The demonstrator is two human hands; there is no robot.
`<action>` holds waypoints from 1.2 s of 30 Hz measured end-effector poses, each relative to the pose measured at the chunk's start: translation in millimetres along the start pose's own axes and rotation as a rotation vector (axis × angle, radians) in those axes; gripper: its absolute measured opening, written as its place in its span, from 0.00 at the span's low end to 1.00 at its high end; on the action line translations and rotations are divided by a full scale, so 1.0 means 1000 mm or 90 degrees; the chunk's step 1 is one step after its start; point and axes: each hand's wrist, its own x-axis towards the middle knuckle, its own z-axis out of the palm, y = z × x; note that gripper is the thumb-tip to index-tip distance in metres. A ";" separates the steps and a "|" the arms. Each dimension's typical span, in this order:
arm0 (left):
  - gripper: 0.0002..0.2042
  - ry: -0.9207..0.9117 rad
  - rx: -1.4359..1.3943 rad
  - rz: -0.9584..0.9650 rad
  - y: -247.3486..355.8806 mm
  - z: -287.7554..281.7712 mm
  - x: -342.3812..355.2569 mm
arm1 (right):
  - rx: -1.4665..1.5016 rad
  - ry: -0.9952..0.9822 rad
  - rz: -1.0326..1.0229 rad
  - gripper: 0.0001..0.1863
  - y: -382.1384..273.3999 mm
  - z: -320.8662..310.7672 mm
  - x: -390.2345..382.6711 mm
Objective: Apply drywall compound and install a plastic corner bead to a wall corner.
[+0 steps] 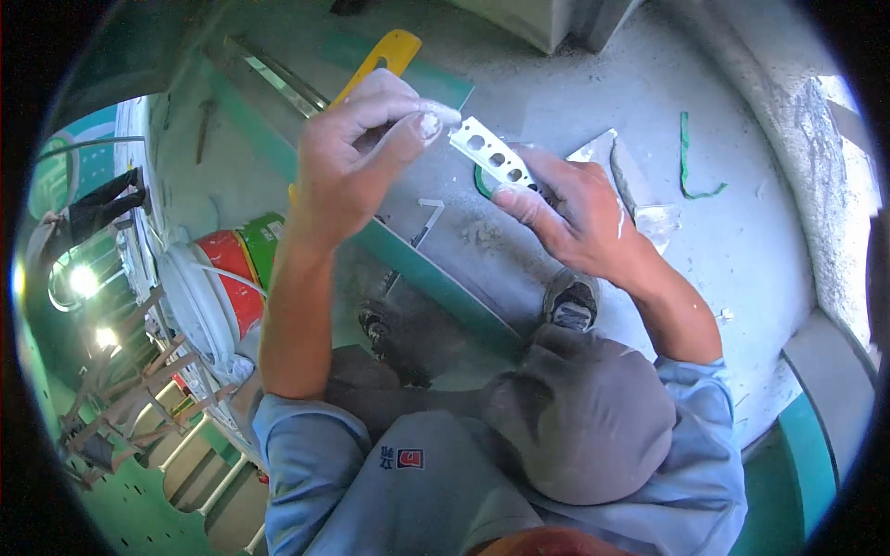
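Observation:
In my right hand [584,208], a short white perforated strip [491,156] with round holes is pinched between thumb and fingers. It slants up to the left. My left hand [357,157] is closed, with thumb and forefinger pressed together and white dust on the skin. Its forefinger tip reaches the strip's upper left end; whether a small piece sits in the pinch, I cannot make out. Behind this hand lies a tool with a yellow handle [397,54], mostly hidden. A curved green band [481,183] shows under the strip.
A long green board [445,278] crosses the dusty floor before my shoes [570,301]. At left stand a red and green bucket [227,269] and a metal profile [273,79]. White offcuts [649,218] and a green strip [686,157] lie right, near a rough wall [783,120].

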 end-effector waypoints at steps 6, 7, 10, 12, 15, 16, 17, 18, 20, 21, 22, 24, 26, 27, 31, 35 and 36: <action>0.05 0.037 0.157 0.036 0.016 0.004 0.001 | -0.166 0.088 -0.045 0.18 -0.008 -0.004 -0.001; 0.05 0.039 0.159 0.035 0.015 0.005 0.001 | -0.165 0.086 -0.047 0.18 -0.008 -0.004 -0.002; 0.05 0.034 0.148 0.084 0.014 0.005 0.002 | -0.242 0.086 -0.049 0.19 -0.008 -0.005 -0.003; 0.04 0.014 0.189 0.049 0.020 0.005 0.001 | -0.289 0.085 -0.061 0.18 -0.007 -0.005 -0.004; 0.04 -0.039 0.225 0.017 0.021 0.003 0.003 | -0.333 0.084 -0.076 0.18 -0.003 -0.003 -0.004; 0.04 -0.038 0.225 0.018 0.020 0.003 0.002 | -0.334 0.086 -0.077 0.18 -0.004 -0.003 -0.005; 0.05 -0.040 0.230 0.033 0.018 0.004 0.002 | -0.359 0.069 -0.064 0.18 -0.006 -0.004 -0.006; 0.05 -0.043 0.234 0.047 0.016 0.004 0.002 | -0.385 0.051 -0.052 0.18 -0.007 -0.005 -0.007; 0.05 -0.044 0.242 0.051 0.014 0.004 0.001 | -0.397 0.033 -0.050 0.18 -0.007 -0.007 -0.007; 0.05 -0.046 0.249 0.054 0.013 0.005 0.001 | -0.409 0.014 -0.047 0.17 -0.006 -0.008 -0.007; 0.05 -0.046 0.247 0.055 0.012 0.006 0.001 | -0.410 0.014 -0.046 0.17 -0.006 -0.008 -0.007; 0.05 -0.052 0.260 0.070 0.009 0.008 0.002 | -0.434 0.011 -0.046 0.17 -0.006 -0.009 -0.007; 0.05 -0.044 0.268 0.047 0.009 0.012 0.002 | -0.443 0.007 -0.036 0.17 -0.007 -0.009 -0.007; 0.06 -0.036 0.276 0.026 0.009 0.015 0.002 | -0.453 0.004 -0.026 0.17 -0.007 -0.009 -0.007; 0.08 0.020 0.314 0.051 -0.001 0.028 -0.002 | -0.478 0.010 -0.034 0.17 -0.002 -0.005 -0.007; 0.09 0.162 0.471 0.113 -0.010 0.047 -0.004 | -0.481 0.047 -0.004 0.17 0.000 0.007 -0.004; 0.09 0.205 0.540 0.115 -0.010 0.049 -0.003 | -0.471 0.066 0.012 0.18 0.001 0.009 -0.004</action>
